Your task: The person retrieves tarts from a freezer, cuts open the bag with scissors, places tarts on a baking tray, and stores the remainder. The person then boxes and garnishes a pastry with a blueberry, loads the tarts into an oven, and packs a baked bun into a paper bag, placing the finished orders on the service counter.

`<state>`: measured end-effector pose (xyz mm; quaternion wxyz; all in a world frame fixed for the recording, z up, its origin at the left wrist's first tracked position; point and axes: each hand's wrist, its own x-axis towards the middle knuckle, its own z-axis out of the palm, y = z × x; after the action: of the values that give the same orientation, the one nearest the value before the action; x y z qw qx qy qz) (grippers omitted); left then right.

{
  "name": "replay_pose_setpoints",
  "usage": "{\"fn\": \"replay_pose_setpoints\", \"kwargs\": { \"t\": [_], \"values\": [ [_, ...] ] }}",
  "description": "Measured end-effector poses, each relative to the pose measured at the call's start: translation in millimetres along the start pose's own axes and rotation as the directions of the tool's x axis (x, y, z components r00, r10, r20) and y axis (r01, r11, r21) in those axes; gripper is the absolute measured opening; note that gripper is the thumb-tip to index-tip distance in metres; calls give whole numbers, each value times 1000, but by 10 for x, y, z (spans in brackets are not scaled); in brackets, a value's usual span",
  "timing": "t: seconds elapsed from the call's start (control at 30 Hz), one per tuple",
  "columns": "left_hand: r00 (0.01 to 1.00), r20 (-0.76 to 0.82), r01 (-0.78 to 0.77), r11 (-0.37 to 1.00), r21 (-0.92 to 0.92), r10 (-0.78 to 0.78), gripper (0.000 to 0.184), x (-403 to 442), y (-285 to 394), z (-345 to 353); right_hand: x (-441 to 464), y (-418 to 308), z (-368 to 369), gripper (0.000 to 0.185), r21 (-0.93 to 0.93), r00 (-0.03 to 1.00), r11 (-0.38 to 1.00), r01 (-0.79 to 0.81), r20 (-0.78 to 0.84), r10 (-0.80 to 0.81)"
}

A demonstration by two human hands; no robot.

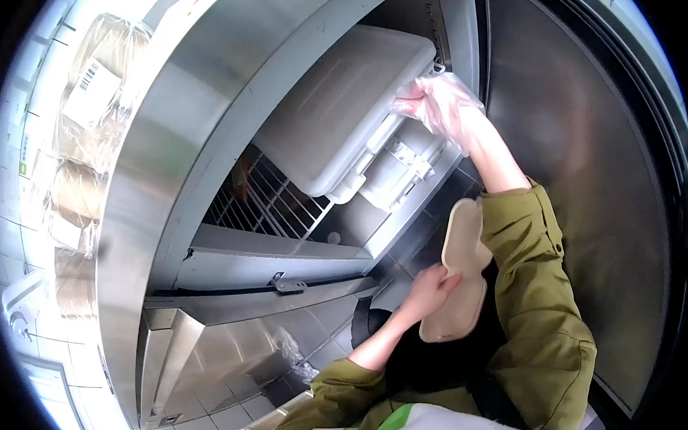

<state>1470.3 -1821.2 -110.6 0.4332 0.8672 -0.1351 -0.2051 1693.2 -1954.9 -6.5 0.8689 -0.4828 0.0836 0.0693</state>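
My left hand point(427, 295) is closed on the edge of an open beige clamshell food box point(456, 314), its two hollow halves spread out below the fridge opening. A thin clear plastic glove covers my right hand point(437, 104). Its fingers are curled at the right edge of a white plastic lid point(348, 101) on a storage bin inside the fridge. Under that edge sits another white plastic container point(398, 171) with clips on its side. What lies beneath the lid is hidden.
The fridge's steel door point(577, 147) stands open at my right. A wire shelf point(272, 201) lies below the bin. Beneath is a steel drawer or door front point(233, 347), slightly pulled out. Wrapped goods in clear plastic point(87, 183) stand on top at the left.
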Motion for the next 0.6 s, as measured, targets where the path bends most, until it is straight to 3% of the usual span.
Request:
{"fn": "replay_pose_setpoints", "kwargs": {
  "t": [0.03, 0.07, 0.1, 0.13, 0.17, 0.27, 0.3, 0.37, 0.4, 0.47, 0.5, 0.53, 0.57, 0.6],
  "values": [
    [1000, 15, 1, 1000, 17, -2, 35, 0, -20, 3, -73, -38, 55, 12, 166, 997, 984, -57, -49, 66],
    [999, 31, 12, 1000, 29, -13, 34, -40, -20, 16, 57, 108, -71, 15, 89, 995, 996, -29, 96, 20],
    [999, 44, 24, 999, 37, -25, 33, -81, -7, 23, 189, 261, -183, 17, -226, 988, 966, 126, 119, -101],
    [1000, 27, -17, 999, 50, 16, 32, -77, -30, 52, 319, 377, -279, 20, -514, 960, 812, 278, 183, -212],
    [998, 4, -57, 997, 58, 57, 31, -48, -70, 112, 336, 413, -294, 21, -523, 959, 805, 281, 176, -221],
    [995, -17, -97, 992, 76, 98, 28, -3, -20, 177, 416, 467, -283, 24, -227, 980, 956, 187, 109, -166],
    [996, -18, -89, 993, 83, 91, 27, -33, 9, 176, 85, 202, -99, 22, 325, 985, 930, -174, 74, 159],
    [997, -26, -66, 994, 88, 69, 26, -60, 40, 197, 9, 159, 14, 18, 346, 995, 936, -66, 94, 36],
    [997, -14, -76, 992, 100, 77, 25, -34, 42, 169, -10, 132, 130, 17, 455, 999, 891, -13, -27, 28],
    [998, -25, -62, 996, 67, 64, 26, -46, 34, 149, 66, 119, 129, 19, 243, 968, 960, 138, 174, -183],
    [998, -13, -63, 997, 51, 64, 26, -45, 30, 155, 55, 56, 178, 19, 14, 941, 959, 282, 193, -280],
    [996, -25, -85, 995, 45, 87, 26, -36, -7, 167, 1, -53, 287, 19, -385, 890, 802, 457, 190, -415],
    [994, -34, -105, 994, 37, 106, 26, -34, -73, 192, -133, -193, 381, 20, -746, 826, 468, 474, 193, -529],
    [991, -46, -123, 992, 27, 124, 26, -37, -112, 209, -208, -334, 501, 21, -905, 786, 195, 378, 202, -584]
  ]
}}
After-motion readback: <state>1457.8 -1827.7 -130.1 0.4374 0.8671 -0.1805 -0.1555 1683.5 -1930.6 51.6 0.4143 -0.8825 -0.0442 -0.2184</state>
